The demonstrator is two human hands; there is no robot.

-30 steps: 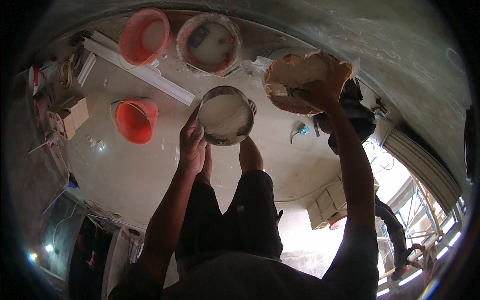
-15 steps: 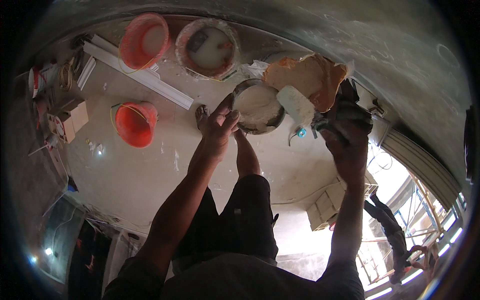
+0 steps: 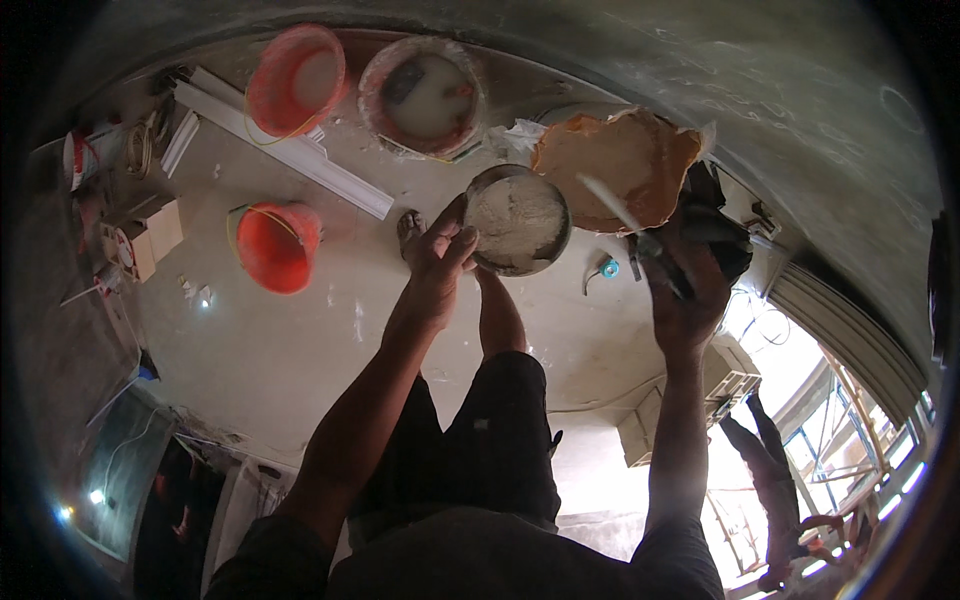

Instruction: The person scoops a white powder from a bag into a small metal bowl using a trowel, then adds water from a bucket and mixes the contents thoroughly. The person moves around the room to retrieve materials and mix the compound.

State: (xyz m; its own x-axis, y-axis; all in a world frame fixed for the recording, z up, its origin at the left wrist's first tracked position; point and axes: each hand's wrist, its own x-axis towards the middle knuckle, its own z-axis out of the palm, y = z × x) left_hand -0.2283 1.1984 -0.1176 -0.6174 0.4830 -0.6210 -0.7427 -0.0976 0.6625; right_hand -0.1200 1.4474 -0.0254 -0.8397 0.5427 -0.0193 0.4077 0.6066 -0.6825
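A grey floor spreads under everything, with a long white moulding strip lying far left. Far right, an open sack with ragged brown edges holds pale powder. Left of it stands a caked tub of cloudy liquid; beyond that is a red bucket, with another red bucket nearer. A round bowl, bearing pale material, sits mid-scene just left of the sack, gripped by the left hand, thumb against its rim. The right hand has its fingers closed around a flat-bladed scraper, its blade overlapping the sack in view; whether they touch, I cannot tell. A small teal roll lies between bowl and right hand.
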